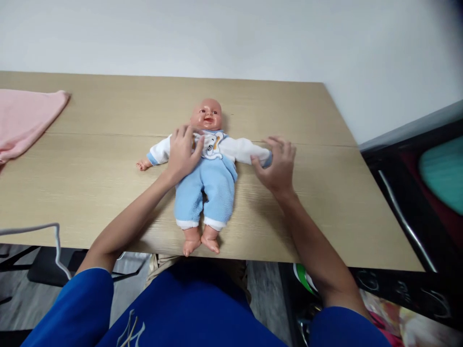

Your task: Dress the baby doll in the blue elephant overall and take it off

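A baby doll [206, 183] lies on its back on the table, head toward the wall and bare feet near the front edge. It wears a white top with light blue cuffs and a cartoon animal face, plus light blue fleece trousers. My left hand [183, 150] rests on its chest beside the shoulder, fingers apart. At the end of the outstretched white sleeve [244, 150], my right hand [278, 164] curls its thumb and fingers around the blue cuff. That hand is slightly blurred, and the doll's hand on this side is hidden.
A pink cloth [25, 118] lies at the left of the wooden table [108, 188]. Behind the table is a pale wall [162, 38]. A white cable [57, 241] hangs at the front left edge. Dark furniture with a teal item [443, 168] stands to the right.
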Motion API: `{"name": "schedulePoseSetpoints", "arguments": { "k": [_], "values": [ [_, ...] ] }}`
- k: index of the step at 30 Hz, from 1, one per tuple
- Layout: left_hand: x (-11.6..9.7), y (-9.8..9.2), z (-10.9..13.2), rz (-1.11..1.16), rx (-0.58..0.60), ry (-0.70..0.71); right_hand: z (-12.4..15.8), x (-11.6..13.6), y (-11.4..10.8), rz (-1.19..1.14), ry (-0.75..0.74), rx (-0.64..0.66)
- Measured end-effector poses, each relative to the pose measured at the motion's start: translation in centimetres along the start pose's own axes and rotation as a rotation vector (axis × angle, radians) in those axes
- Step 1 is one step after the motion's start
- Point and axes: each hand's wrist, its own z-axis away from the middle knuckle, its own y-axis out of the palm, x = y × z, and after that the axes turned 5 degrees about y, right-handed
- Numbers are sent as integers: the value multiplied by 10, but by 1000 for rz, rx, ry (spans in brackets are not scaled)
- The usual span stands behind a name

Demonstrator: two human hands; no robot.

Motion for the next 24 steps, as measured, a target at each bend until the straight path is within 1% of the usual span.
{"name": "schedulePoseSetpoints", "arguments": {
  "k": [2, 4, 6, 9, 11, 13, 15, 17, 19, 21, 24],
  "values": [
    [11, -8, 21, -9, -84, -79, 10, 26, 6, -149, -79, 88],
    [20, -13, 44, 2, -133, -167, 17, 43, 16, -302, -97, 192],
    [26, -17, 65, 30, -129, -231, 19, 49, 27, -444, -38, 274],
    [32, -19, 83, 124, -50, -286, 15, 44, 46, -704, 166, 354],
    [36, -19, 84, 237, 20, -330, 11, 39, 57, -875, 312, 357],
    [41, -17, 81, 344, 68, -378, 8, 37, 65, -987, 415, 343],
    [44, -14, 75, 389, 64, -414, 7, 38, 68, -1043, 476, 354],
    [46, -12, 71, 391, 26, -437, 8, 38, 66, -1051, 511, 376],
    [47, -12, 69, 404, 12, -457, 8, 38, 63, -1023, 519, 401],
    [47, -13, 69, 434, 45, -448, 10, 36, 60, -979, 487, 429],
    [47, -14, 71, 402, 72, -365, 13, 32, 61, -891, 354, 414]
  ]
}}
